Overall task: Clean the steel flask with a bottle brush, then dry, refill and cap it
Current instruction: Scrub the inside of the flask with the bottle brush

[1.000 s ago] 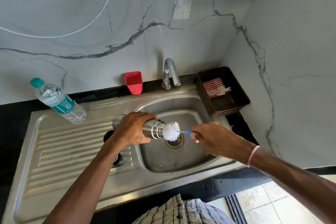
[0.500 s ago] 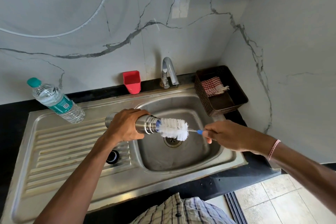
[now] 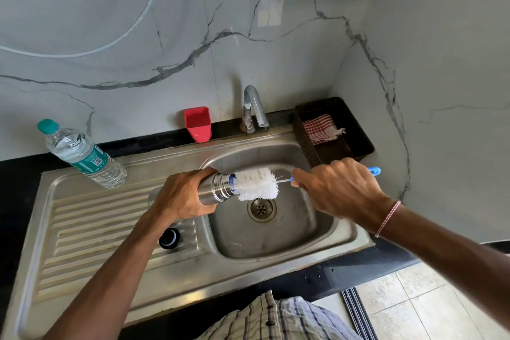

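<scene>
Sink basin (image 3: 303, 229) as reference: tap (image 3: 252, 108) behind; cup (image 3: 198, 123) behind-left; basket (image 3: 361, 132) behind-right, cloth (image 3: 321, 128) in it; water bottle (image 3: 82, 155) and cap (image 3: 169, 238) left, on drainboard (image 3: 91, 229); flask (image 3: 215, 188) and brush (image 3: 256, 184) above.

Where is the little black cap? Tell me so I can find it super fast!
Find the steel sink's ribbed draining board, left of the basin. Near the board's right edge, nearer the person than the left hand holding the flask, lies the small round cap. It is the only black thing on the board; the water bottle at the far corner is clear with a teal top.
</scene>
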{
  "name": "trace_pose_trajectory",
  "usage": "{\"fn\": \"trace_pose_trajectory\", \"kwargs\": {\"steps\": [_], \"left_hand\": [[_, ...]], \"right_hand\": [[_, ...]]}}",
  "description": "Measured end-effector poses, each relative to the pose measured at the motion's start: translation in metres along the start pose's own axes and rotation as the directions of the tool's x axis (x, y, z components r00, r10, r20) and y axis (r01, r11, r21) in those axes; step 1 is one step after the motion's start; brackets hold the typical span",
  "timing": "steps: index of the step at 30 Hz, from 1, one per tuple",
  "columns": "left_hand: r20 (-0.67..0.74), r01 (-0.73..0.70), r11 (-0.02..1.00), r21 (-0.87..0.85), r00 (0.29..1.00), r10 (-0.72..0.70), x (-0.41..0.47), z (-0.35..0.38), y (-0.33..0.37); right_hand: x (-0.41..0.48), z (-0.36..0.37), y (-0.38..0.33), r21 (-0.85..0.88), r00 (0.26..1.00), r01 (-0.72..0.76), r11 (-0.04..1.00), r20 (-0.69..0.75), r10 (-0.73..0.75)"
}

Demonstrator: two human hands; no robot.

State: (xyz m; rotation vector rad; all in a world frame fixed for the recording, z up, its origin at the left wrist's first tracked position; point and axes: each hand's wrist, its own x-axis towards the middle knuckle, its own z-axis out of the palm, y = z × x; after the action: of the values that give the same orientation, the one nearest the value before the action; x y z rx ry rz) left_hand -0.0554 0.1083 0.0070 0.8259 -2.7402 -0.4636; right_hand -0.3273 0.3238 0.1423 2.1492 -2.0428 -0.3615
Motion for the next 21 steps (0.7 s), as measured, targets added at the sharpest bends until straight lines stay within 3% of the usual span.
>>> {"fn": "trace_pose_trajectory", "kwargs": {"steps": [3,8,12,17,18,21], "left_hand": [[-0.006,0.011,0.999,0.038,1.0,-0.011,0.0,-0.004,-0.006],[-0.037,-0.005,0.996,0.085,0.999,0.008,-0.001,-0.011,-0.016],[-0.026,0.003,0.996,0.095,1.0,0.0,-0.002,-0.014,-0.018],[0.009,-0.01,0.994,0.108,1.0,0.009,-0.005,-0.013,-0.02],[0.017,-0.017,0.993,0.114,1.0,0.015,-0.005,-0.013,-0.02],[0.032,-0.035,0.991,0.129,0.999,0.031,-0.007,-0.012,-0.02]], "right_hand": [[0.005,-0.001,0.01,0.023,1.0,0.012,1.0,0.009,-0.012],[0.01,-0.003,0.019,0.277,0.995,-0.041,0.96,0.101,0.013],[0.019,-0.003,0.029,0.606,0.921,-0.214,0.766,0.387,-0.049],[0.016,0.006,0.028,0.667,0.846,-0.33,0.668,0.523,-0.104],[0.014,0.008,0.028,0.693,0.812,-0.403,0.598,0.572,-0.116],[0.012,0.013,0.029,0.654,0.604,-0.689,0.313,0.757,-0.251]]}}
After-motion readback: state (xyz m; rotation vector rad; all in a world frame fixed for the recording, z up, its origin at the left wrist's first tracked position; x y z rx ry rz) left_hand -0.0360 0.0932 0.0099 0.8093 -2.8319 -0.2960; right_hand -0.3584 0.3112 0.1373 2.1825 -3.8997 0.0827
